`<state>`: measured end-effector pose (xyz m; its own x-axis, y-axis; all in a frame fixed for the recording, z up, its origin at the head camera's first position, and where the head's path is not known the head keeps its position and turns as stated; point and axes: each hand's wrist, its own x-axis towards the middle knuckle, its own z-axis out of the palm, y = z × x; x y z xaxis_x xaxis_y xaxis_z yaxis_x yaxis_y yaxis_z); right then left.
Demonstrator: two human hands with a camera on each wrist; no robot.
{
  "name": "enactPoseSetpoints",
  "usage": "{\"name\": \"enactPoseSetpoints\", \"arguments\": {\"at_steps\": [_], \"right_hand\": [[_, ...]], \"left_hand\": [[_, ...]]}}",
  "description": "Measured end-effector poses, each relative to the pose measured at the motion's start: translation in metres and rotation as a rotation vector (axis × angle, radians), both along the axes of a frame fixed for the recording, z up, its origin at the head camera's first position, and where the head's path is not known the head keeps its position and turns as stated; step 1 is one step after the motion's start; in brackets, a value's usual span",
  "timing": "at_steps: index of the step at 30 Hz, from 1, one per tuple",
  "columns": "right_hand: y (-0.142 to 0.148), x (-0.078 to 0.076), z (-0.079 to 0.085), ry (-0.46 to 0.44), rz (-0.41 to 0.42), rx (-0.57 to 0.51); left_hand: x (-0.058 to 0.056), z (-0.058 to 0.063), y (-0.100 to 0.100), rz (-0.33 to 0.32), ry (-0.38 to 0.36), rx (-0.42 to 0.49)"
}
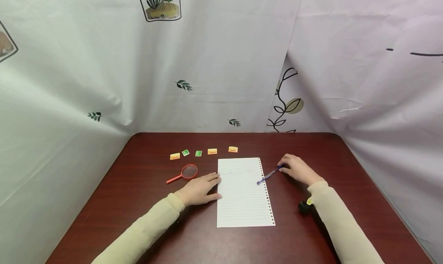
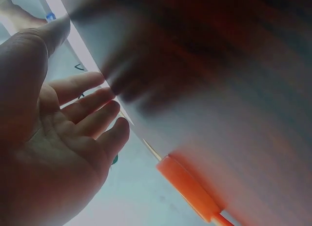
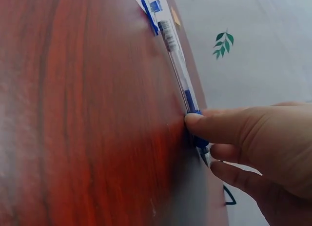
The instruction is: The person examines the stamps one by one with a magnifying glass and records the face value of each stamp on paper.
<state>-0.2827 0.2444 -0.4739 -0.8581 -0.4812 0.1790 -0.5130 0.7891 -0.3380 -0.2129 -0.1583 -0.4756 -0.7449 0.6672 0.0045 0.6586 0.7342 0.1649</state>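
A sheet of lined paper (image 1: 243, 202) with punched holes along its right edge lies on the table, faint writing near its top. My left hand (image 1: 200, 189) rests at the paper's left edge, fingers spread; the left wrist view shows the palm of that hand (image 2: 68, 133) holding nothing. To the right of the sheet, my right hand (image 1: 297, 169) pinches a blue ballpoint pen (image 1: 269, 175) near its tip. Thumb and fingers of the right hand (image 3: 263, 148) meet at the blue grip of the pen (image 3: 178, 65). The pen's other end reaches over the paper's right side.
A red magnifying glass (image 1: 189, 172) lies just left of my left hand. Several small orange and green cards, among them an orange card (image 1: 212, 151) and a green card (image 1: 198, 153), lie along the back. The dark red table (image 1: 110, 218) meets a white curtain (image 1: 214, 64).
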Motion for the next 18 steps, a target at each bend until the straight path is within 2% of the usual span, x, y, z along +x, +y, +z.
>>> {"name": "enactPoseSetpoints", "arguments": {"at_steps": [13, 18], "right_hand": [[0.0017, -0.0087, 0.0036, -0.026, 0.039, 0.036], [-0.0004, -0.0074, 0.0033, -0.016, 0.023, -0.008]], "left_hand": [[0.0033, -0.0023, 0.0021, 0.027, -0.020, -0.016], [0.0026, -0.0011, 0.0016, 0.041, -0.021, -0.020]]}}
